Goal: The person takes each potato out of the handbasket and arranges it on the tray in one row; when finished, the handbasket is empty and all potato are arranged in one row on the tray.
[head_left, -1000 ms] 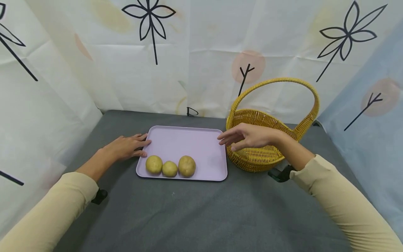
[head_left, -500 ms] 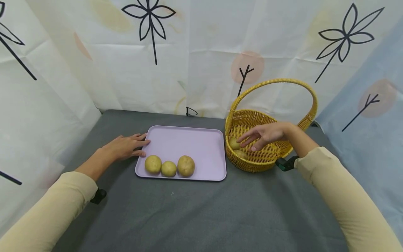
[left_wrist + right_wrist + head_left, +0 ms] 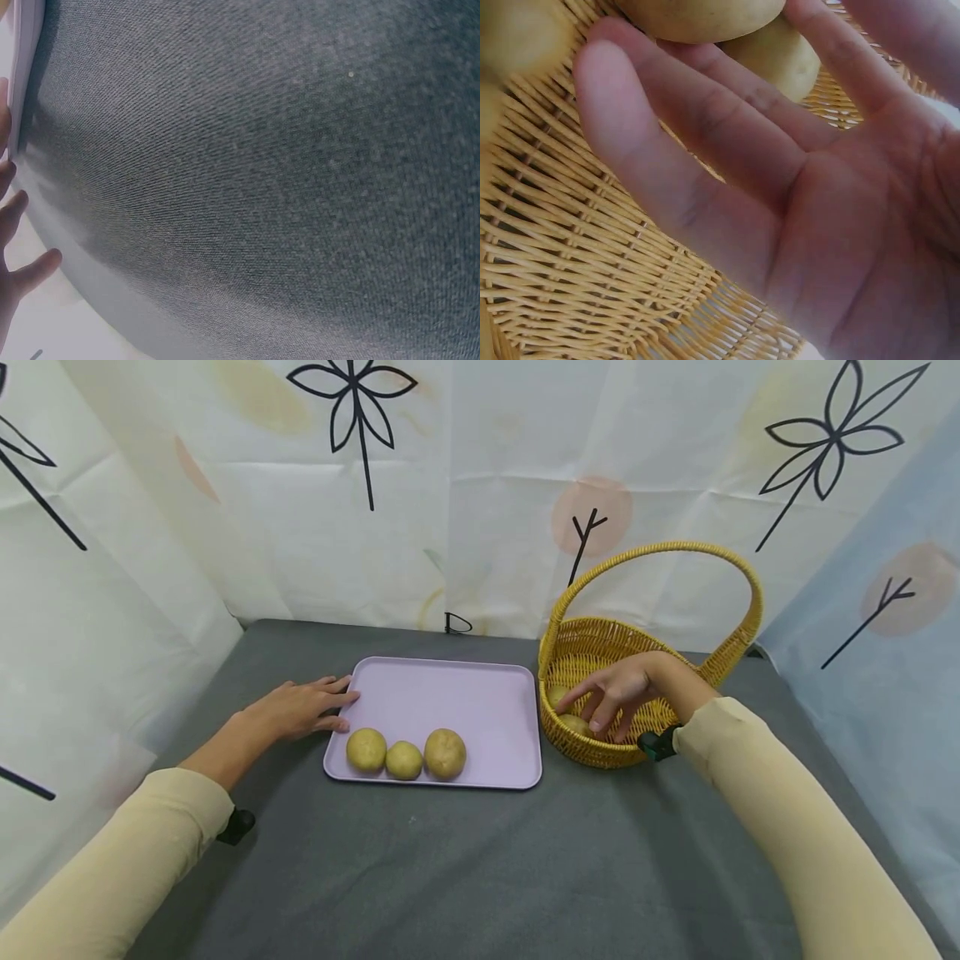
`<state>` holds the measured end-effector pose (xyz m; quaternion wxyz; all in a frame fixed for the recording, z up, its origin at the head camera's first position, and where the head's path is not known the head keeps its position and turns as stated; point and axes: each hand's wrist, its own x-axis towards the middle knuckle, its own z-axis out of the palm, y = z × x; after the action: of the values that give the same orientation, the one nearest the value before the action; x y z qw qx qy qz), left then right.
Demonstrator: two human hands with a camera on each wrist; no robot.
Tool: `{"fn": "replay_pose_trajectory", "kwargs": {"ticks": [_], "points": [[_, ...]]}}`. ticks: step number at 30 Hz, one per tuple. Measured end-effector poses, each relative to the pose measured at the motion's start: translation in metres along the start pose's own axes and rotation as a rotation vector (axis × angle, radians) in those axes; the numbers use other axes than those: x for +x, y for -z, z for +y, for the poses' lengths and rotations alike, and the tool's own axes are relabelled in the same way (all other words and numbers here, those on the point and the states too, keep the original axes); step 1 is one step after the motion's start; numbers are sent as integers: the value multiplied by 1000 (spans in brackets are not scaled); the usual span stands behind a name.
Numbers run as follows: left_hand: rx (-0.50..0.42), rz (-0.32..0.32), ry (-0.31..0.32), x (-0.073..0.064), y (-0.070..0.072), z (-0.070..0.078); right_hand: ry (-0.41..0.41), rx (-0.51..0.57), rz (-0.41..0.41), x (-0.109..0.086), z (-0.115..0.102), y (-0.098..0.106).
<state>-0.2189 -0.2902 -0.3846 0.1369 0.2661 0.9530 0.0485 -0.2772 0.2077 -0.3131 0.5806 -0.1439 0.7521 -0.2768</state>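
Observation:
My left hand [image 3: 303, 710] rests at the left rim of a lilac tray [image 3: 480, 727], fingers extended and fingertips on its edge. Along the tray's front lie three potatoes: a left one [image 3: 367, 751], a small middle one [image 3: 404, 761] and a larger right one [image 3: 445, 754]. Inside a yellow wicker basket [image 3: 600, 755], my right hand [image 3: 618, 689] reaches down among more potatoes [image 3: 575, 724]. Seen from the right wrist, its fingers are spread and fairly straight beneath a potato [image 3: 705, 16], with another potato [image 3: 784, 64] behind. No firm grip shows.
The basket's tall arched handle [image 3: 667, 548] rises behind the right forearm. Grey cloth [image 3: 450, 868] covers the table. A patterned white curtain [image 3: 487, 527] hangs along the back and sides.
My right hand has moved from above the basket's left rim, over to the right, then down inside among the potatoes. The left hand and the tray's potatoes stay put.

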Motion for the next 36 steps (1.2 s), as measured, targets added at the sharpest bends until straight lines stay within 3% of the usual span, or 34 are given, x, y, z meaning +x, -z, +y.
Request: {"fn": "replay_pose_trajectory", "kwargs": {"ticks": [11, 23, 31, 36], "points": [[-4, 12, -1, -1, 1, 1, -45, -18, -23, 7, -7, -2], [17, -18, 20, 1, 0, 2, -57, -74, -29, 8, -5, -5], [9, -29, 21, 2, 0, 3, -1, -63, -24, 6, -1, -3], [24, -27, 19, 2, 2, 3, 106, -72, 0, -3, 2, -3]]}}
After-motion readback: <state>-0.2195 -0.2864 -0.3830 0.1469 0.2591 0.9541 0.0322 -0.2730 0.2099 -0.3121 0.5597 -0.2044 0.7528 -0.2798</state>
